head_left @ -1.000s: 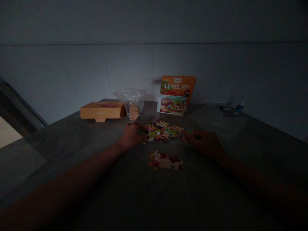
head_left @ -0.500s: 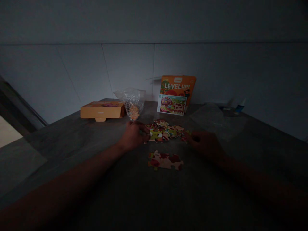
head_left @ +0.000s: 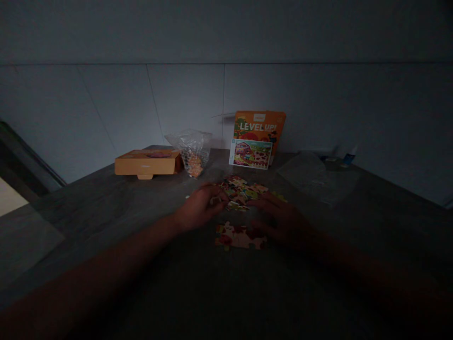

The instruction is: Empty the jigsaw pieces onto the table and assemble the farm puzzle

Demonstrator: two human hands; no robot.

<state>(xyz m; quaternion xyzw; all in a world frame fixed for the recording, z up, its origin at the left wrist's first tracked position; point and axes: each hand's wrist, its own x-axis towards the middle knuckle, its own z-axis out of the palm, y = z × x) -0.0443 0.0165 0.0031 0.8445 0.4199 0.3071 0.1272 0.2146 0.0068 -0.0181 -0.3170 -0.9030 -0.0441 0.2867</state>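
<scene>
A heap of jigsaw puzzle pieces (head_left: pixel 240 191) lies on the dark table between my hands. My left hand (head_left: pixel 202 205) is at the heap's left edge, its fingers curled in toward the thumb; what they hold, if anything, is hidden. On the other side, my right hand (head_left: pixel 281 218) reaches over the heap's near right edge with fingers stretched out and thumb apart. Closer to me is a joined strip of puzzle pieces (head_left: pixel 239 237) with a pink and dark red pattern, its right end partly behind my right thumb. A green piece (head_left: pixel 279 196) shows beyond my right fingers.
An orange box (head_left: pixel 145 165) lies back left, beside a clear bag (head_left: pixel 194 146) with pieces inside. A picture card (head_left: pixel 250 154) leans against an orange "LEVEL UP!" box (head_left: pixel 260 123). Clear plastic (head_left: pixel 311 174) and a small blue-and-white item (head_left: pixel 349 158) are at right.
My right hand has moved left over the heap and its fingers have straightened. My left hand has shifted slightly right and nearer. The green piece by my left fingers is no longer visible there.
</scene>
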